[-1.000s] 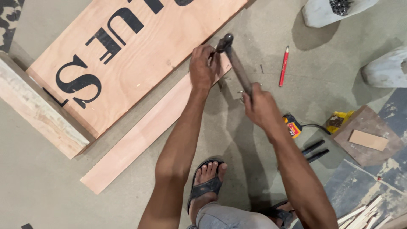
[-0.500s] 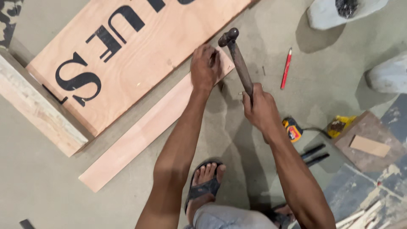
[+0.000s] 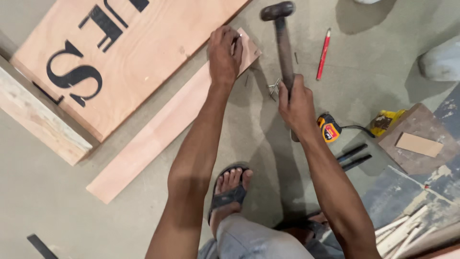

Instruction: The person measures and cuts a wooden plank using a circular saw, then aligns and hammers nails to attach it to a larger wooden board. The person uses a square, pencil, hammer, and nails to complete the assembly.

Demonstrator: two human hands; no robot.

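My left hand (image 3: 224, 53) rests on the far end of a long thin wooden strip (image 3: 158, 134) lying on the floor, fingers pinching a small nail upright there. My right hand (image 3: 297, 103) grips the wooden handle of a hammer (image 3: 281, 33), whose dark head is raised above and to the right of the strip's end. A large plywood board (image 3: 124, 52) with big black letters lies just left of the strip, partly over a thicker timber beam (image 3: 38, 120).
Loose nails (image 3: 274, 87), a red pencil (image 3: 324, 53), an orange tape measure (image 3: 329, 129) and two dark bars (image 3: 353, 157) lie on the concrete floor. A brown board with a small wood piece (image 3: 419, 144) sits right. Wood offcuts (image 3: 407, 228) are at lower right. My sandalled foot (image 3: 231, 189) is below.
The hammer head has risen up and away from the strip's end. My left hand stays on the strip end.
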